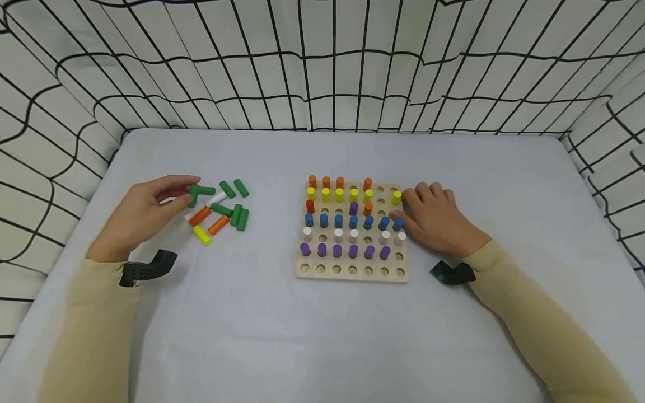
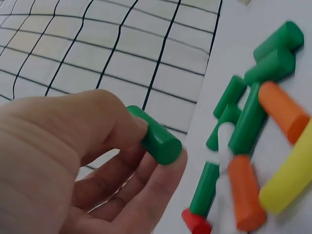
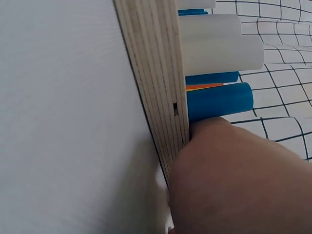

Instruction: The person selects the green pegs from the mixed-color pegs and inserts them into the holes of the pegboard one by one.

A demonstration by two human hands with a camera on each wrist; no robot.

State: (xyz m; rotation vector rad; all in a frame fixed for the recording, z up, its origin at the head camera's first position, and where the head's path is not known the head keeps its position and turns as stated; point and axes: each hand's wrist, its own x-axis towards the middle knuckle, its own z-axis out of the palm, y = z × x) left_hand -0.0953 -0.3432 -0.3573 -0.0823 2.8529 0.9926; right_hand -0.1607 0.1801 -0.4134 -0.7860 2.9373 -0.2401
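Note:
My left hand [image 1: 146, 212] pinches a green peg [image 2: 163, 141] between thumb and fingers, close over a pile of loose pegs. In that pile are several green pegs [image 1: 243, 219], orange pegs [image 1: 219, 225], a yellow peg [image 1: 202, 235], white ones and, in the left wrist view, a red one [image 2: 196, 222]. My right hand [image 1: 438, 221] holds the right edge of a wooden pegboard [image 1: 347, 275], thumb over its top beside a blue peg [image 3: 222, 101]. Rows of orange, yellow, blue, white and purple pegs stand upright in the board, with one red peg at the left.
A white cloth [image 1: 242, 324] covers the table. Black-lined white netting [image 1: 322, 73] rises along the back and both sides. The board's front row holds bare holes, and a few gaps show in the other rows. A dark camera strap [image 1: 148, 268] sits on the left wrist.

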